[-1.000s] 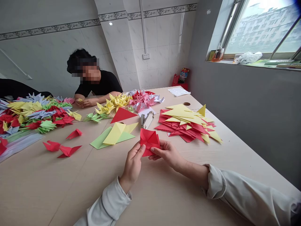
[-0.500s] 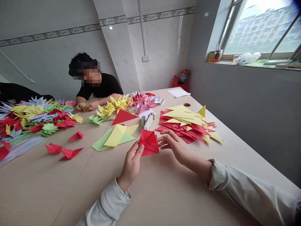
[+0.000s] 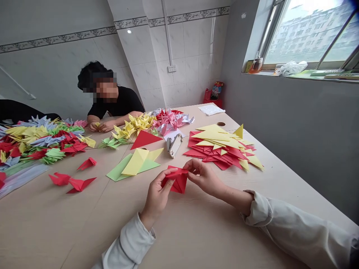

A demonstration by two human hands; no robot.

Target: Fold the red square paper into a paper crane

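Two bare hands: left hand point(image 3: 156, 198) and right hand point(image 3: 204, 176), each in a narrow pinch on one folded red origami sheet point(image 3: 179, 184), just in front of the stapler point(image 3: 174, 145); light, thin, easily creased paper, best taken at its folded edges.

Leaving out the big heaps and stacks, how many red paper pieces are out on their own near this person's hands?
Folded red paper pieces on the bare table: 3
Flat red paper triangle: 1
Folded red paper held by the left hand and right hand: 1
Total: 5
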